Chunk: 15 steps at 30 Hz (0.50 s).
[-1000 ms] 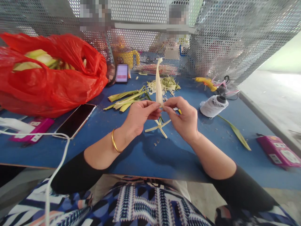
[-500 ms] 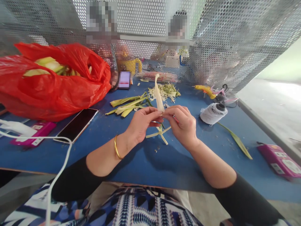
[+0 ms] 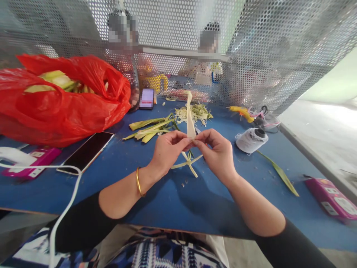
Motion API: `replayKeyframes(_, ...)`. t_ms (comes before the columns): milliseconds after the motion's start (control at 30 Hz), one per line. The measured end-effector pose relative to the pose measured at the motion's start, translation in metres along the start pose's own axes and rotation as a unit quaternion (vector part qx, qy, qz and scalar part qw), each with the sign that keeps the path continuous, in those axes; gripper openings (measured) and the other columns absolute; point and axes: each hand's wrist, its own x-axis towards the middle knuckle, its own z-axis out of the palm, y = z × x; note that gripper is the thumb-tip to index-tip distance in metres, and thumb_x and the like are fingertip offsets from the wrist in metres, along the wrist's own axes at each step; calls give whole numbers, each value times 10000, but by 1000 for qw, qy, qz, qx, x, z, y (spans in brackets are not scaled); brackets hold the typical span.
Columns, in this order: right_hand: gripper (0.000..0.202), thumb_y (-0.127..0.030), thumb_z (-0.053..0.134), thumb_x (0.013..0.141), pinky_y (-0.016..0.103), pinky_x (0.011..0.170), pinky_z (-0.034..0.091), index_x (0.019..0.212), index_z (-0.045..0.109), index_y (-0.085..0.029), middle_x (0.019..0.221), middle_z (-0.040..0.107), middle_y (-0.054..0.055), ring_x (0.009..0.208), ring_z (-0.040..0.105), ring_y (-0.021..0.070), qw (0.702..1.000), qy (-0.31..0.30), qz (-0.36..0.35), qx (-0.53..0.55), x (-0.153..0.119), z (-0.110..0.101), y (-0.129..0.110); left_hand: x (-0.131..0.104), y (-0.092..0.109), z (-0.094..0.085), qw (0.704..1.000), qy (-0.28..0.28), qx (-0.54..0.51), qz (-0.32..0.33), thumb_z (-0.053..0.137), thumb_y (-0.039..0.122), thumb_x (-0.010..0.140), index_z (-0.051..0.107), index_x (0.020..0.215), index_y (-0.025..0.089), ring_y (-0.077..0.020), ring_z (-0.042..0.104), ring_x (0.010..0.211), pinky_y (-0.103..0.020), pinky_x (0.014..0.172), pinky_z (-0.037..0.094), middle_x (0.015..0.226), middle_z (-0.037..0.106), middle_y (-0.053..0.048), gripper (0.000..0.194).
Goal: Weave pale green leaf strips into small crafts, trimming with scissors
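Cream-coloured, tapering strip of dried husk (image 3: 190, 115), one in number, stood with its bent, narrow tip pointing away above the tabletop, its lower end pinched between two bare hands. The fingers of the left hand (image 3: 169, 152) and the right hand (image 3: 219, 154) were drawn in narrow, thumbs meeting at the base of the strip. One gold-coloured bangle (image 3: 138, 182) circled the left wrist.

Just below the fingers, one pale-green cross of thin strips (image 3: 189, 162), with at least four arms showing, lay on the blue tabletop (image 3: 167, 208). Beyond were one loose bunch of yellow-green husk pieces (image 3: 150, 128), too overlapped to count, and one heap of pale shreds (image 3: 196, 112).

To the right stood one tilted spool of white thread (image 3: 251, 140), with one long green leaf (image 3: 280, 173) near it and one yellow tool (image 3: 242, 112) farther back. Two magenta blocks with white panels (image 3: 333, 197) lay apart, one toward each side. On the left were one dark-screened phone (image 3: 86, 152) and one open red plastic bag (image 3: 95, 108) of husks. Behind one perforated metal screen (image 3: 173, 33), two people were partly visible.
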Motion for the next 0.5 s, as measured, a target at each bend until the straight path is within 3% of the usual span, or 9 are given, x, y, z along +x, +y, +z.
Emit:
replayKeyframes(200,117,-186,649,722,278,623,453,739,537,-216,663,591,-44,618,564,120,1000,11,0,12,1,0,4,1,-3,-1,1000,-15,0,1,779,234,639,679,662,162,-106,626,583,-244,634,530,610,673,17,126)
replayKeyframes(500,197,-237,709,718,283,590,463,787,524,-228,638,619,-48,606,620,141,993,1,52,105,4,-1,10,3,6,-3,997,-12,-25,-78,761,234,689,685,669,136,-113,631,547,-248,589,530,601,694,-22,126)
